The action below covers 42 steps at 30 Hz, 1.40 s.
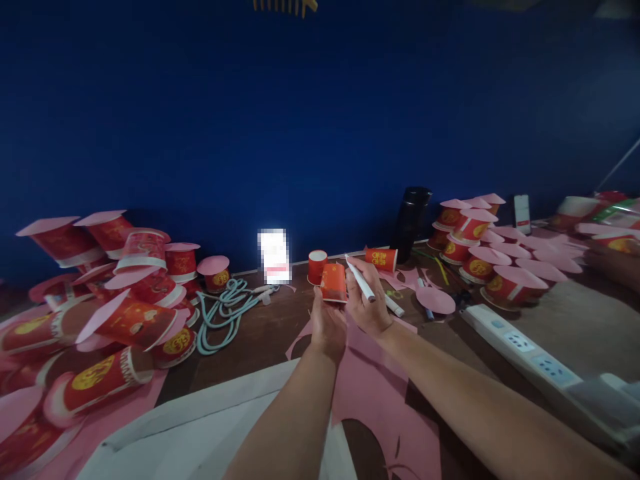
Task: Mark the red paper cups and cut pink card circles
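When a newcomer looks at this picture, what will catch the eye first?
Probably the glowing white rectangle, its details blurred, in front of the dark blue wall. Next, the heap of red cups with pink discs on the left. In the centre, the left hand holds a red paper cup and the right hand a white pen.

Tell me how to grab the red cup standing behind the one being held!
I'd pinch the standing cup by its round sides, just below the white top, coming from the left. It stands on end, so both sides face outward for fingers. Its left looks freer; the held cup and left hand crowd its front right.
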Motion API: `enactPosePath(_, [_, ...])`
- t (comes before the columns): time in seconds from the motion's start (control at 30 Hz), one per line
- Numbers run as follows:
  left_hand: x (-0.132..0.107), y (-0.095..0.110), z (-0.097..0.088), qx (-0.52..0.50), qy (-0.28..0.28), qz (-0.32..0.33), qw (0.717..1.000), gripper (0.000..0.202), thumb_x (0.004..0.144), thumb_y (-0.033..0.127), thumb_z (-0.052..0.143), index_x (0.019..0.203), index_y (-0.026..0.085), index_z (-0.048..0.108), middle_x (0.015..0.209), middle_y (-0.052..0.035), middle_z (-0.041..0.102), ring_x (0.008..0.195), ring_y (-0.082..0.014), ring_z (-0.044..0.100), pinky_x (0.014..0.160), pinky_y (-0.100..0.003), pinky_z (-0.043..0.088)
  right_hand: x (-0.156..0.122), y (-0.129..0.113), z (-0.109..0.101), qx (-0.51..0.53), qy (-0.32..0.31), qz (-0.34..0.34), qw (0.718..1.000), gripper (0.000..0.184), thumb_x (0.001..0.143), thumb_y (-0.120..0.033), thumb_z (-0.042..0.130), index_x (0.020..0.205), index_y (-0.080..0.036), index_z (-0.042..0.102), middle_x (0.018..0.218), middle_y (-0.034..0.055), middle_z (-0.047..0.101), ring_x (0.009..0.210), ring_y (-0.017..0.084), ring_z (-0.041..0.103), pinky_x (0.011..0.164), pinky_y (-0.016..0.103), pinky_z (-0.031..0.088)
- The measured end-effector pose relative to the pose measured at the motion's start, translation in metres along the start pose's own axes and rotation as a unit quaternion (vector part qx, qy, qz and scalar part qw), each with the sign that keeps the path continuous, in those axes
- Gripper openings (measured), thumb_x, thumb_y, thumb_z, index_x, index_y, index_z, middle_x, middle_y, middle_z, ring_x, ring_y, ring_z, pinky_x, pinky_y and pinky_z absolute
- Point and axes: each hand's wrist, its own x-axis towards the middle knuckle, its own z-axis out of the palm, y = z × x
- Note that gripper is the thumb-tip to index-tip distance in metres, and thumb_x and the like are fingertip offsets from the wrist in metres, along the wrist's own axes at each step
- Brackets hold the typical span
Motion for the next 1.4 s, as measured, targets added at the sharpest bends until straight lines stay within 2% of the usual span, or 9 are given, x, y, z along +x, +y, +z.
enactPosePath(0.13, [0.005,0.001,-0.003,-0.017,0.017,0.023,0.999,0.039,0.088,0.044,0.049,0.114,0.019,0.063,0.116,-0.0103,0.066,0.104,-0.0179,0.063,0.093,-0.032,0.047,-0.014,0.009,0.004,0.039,0.022,0.069,0.997,0.03,0.094,-0.027,0.041,0.122,-0.019,0.05,0.111,0.0125,0.058,0.096,0.021,0.06,0.084,0.042,0.052])
enactPosePath(0.27, [0.007,0.0,-0.003,-0.019,0.03,0.031,0.999,0.036,0.089,0.042,0.048,0.11,0.018,0.064,0.114,-0.0098,0.066,0.099,-0.0153,0.063,0.092,-0.027,0.047,-0.019,0.013,0.0,0.07,0.024,0.129,0.989,0.03,0.095,-0.03,0.039,0.121,-0.02,0.051,0.1,0.0105,0.059,0.073,0.017,0.061,0.069,0.037,0.055])
enactPosePath(0.4, [0.007,-0.002,-0.006,-0.025,0.019,0.02,0.999,0.034,0.09,0.039,0.047,0.109,0.016,0.065,0.111,-0.0097,0.067,0.098,-0.0155,0.064,0.094,-0.028,0.046,-0.016,0.012,-0.004,0.026,-0.016,0.091,0.995,0.027,0.095,-0.03,0.041,0.115,-0.021,0.057,0.09,0.0083,0.062,0.07,0.018,0.061,0.073,0.039,0.054])
enactPosePath(0.5, [0.008,-0.003,-0.009,-0.034,0.0,0.01,0.999,0.036,0.089,0.041,0.048,0.109,0.015,0.065,0.114,-0.01,0.067,0.104,-0.0163,0.062,0.098,-0.028,0.044,-0.015,0.013,-0.004,-0.003,-0.032,0.049,0.998,0.024,0.094,-0.029,0.044,0.109,-0.022,0.061,0.093,0.0092,0.065,0.085,0.022,0.063,0.083,0.041,0.052])
enactPosePath(0.63, [0.007,-0.004,-0.006,-0.021,0.017,0.013,1.0,0.035,0.089,0.039,0.05,0.111,0.016,0.064,0.116,-0.0099,0.066,0.107,-0.0163,0.062,0.101,-0.028,0.042,-0.015,0.017,-0.004,-0.017,-0.038,0.038,0.998,0.022,0.093,-0.029,0.045,0.106,-0.023,0.062,0.097,0.009,0.067,0.098,0.024,0.062,0.088,0.043,0.05])
enactPosePath(0.77, [0.005,-0.005,-0.001,-0.006,0.033,0.031,0.999,0.035,0.089,0.037,0.05,0.114,0.015,0.063,0.116,-0.0101,0.067,0.106,-0.0164,0.062,0.102,-0.03,0.042,-0.012,0.02,-0.005,-0.017,-0.03,0.035,0.999,0.022,0.093,-0.027,0.046,0.108,-0.022,0.061,0.101,0.0095,0.067,0.099,0.023,0.061,0.085,0.041,0.051])
enactPosePath(1.0, [0.006,-0.009,-0.005,0.002,-0.002,0.037,0.999,0.037,0.088,0.037,0.052,0.117,0.015,0.063,0.126,-0.0097,0.062,0.121,-0.0176,0.054,0.107,-0.028,0.037,-0.01,0.016,-0.005,-0.035,-0.019,-0.001,0.999,0.019,0.09,-0.023,0.052,0.106,-0.02,0.061,0.099,0.0083,0.068,0.094,0.021,0.062,0.086,0.039,0.051])
enactPosePath(1.3, [0.001,-0.009,0.001,0.022,0.028,0.044,0.998,0.036,0.091,0.033,0.047,0.123,0.024,0.059,0.127,-0.006,0.061,0.125,-0.0192,0.051,0.109,-0.036,0.036,-0.01,0.015,-0.007,-0.055,-0.021,0.01,0.998,0.017,0.089,-0.024,0.053,0.103,-0.019,0.063,0.099,0.0077,0.069,0.096,0.02,0.063,0.088,0.037,0.05])
enactPosePath(1.4, [0.002,-0.009,0.001,0.026,0.035,0.042,0.998,0.036,0.089,0.034,0.05,0.121,0.02,0.06,0.125,-0.0074,0.063,0.123,-0.0186,0.053,0.109,-0.033,0.035,-0.01,0.016,-0.006,-0.057,-0.021,0.005,0.998,0.017,0.089,-0.024,0.053,0.103,-0.018,0.063,0.1,0.0084,0.069,0.096,0.02,0.064,0.088,0.037,0.05])
